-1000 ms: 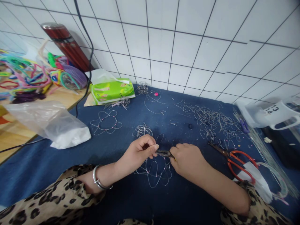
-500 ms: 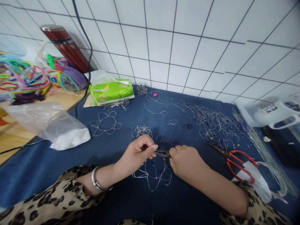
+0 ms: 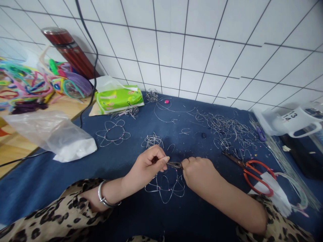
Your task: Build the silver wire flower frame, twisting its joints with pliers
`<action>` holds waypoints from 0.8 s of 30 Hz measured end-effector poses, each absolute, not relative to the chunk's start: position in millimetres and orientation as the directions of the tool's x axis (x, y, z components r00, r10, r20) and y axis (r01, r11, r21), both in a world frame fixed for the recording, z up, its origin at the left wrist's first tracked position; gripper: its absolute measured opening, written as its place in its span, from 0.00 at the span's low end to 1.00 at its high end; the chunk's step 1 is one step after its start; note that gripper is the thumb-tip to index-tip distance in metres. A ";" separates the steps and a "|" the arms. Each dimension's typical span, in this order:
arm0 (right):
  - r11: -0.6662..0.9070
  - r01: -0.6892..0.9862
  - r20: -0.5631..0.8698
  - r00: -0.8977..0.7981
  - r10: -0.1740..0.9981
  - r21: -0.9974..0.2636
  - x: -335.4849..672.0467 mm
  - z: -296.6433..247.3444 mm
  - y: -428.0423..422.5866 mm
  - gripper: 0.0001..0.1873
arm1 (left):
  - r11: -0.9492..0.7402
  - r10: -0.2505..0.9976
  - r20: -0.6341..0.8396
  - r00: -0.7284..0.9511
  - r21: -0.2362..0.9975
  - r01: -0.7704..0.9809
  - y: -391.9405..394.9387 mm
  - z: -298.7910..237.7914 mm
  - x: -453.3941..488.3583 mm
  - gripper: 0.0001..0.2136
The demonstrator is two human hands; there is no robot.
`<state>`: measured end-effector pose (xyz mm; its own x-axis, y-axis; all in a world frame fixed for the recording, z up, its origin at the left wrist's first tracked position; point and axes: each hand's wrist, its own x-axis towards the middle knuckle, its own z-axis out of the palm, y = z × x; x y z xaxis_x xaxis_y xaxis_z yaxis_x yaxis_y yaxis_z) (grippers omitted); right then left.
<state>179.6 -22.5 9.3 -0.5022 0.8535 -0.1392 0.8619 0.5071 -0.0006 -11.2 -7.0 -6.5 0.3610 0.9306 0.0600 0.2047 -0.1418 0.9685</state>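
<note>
A flower-shaped wire frame with pink beads [image 3: 165, 186] lies on the blue cloth [image 3: 131, 208] in front of me. My left hand [image 3: 147, 166] pinches the wire at its upper part, fingers closed. My right hand [image 3: 199, 173] is closed on small dark pliers [image 3: 175, 164], whose jaws meet the wire right at my left fingertips. A second finished wire flower [image 3: 112, 132] lies farther left on the cloth.
Red-handled scissors [image 3: 252, 171] lie to the right, below a heap of cut wire pieces [image 3: 227, 129]. A green tissue pack [image 3: 118, 97], a plastic bag [image 3: 54, 136], coloured pipe cleaners [image 3: 27, 85] and a red flask [image 3: 70, 50] stand left. White cups [image 3: 290, 122] sit far right.
Both hands stay at the wire flower; the right hand with the pliers has shifted slightly left and the flower has turned a little.
</note>
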 end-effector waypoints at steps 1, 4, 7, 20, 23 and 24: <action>0.505 0.863 -0.148 -0.500 0.853 -0.004 179.9 10.6 -21.8 0.11 | -0.127 0.930 0.048 0.364 0.972 0.198 -6.6 -7.2 -11.5 0.09; 0.497 0.867 -0.174 -0.492 0.853 -0.014 181.1 14.4 -19.9 0.11 | -0.079 0.929 0.007 0.371 0.980 0.180 -5.3 -9.2 -12.0 0.09; 0.493 0.869 -0.183 -0.489 0.853 -0.026 182.2 16.5 -18.8 0.10 | -0.057 0.927 -0.012 0.375 0.983 0.172 -4.6 -9.8 -12.0 0.08; 0.471 0.881 -0.175 -0.472 0.864 -0.048 182.0 16.8 -20.2 0.08 | -0.065 0.919 0.006 0.394 0.988 0.136 -2.6 -10.4 -13.9 0.08; 0.472 0.880 -0.171 -0.474 0.864 -0.053 182.8 17.3 -21.0 0.08 | -0.096 0.923 0.027 0.384 0.982 0.163 -2.4 -9.8 -13.7 0.09; 0.475 0.879 -0.171 -0.476 0.862 -0.055 183.0 17.5 -21.1 0.08 | -0.104 0.924 0.031 0.380 0.979 0.173 -2.5 -9.5 -13.6 0.10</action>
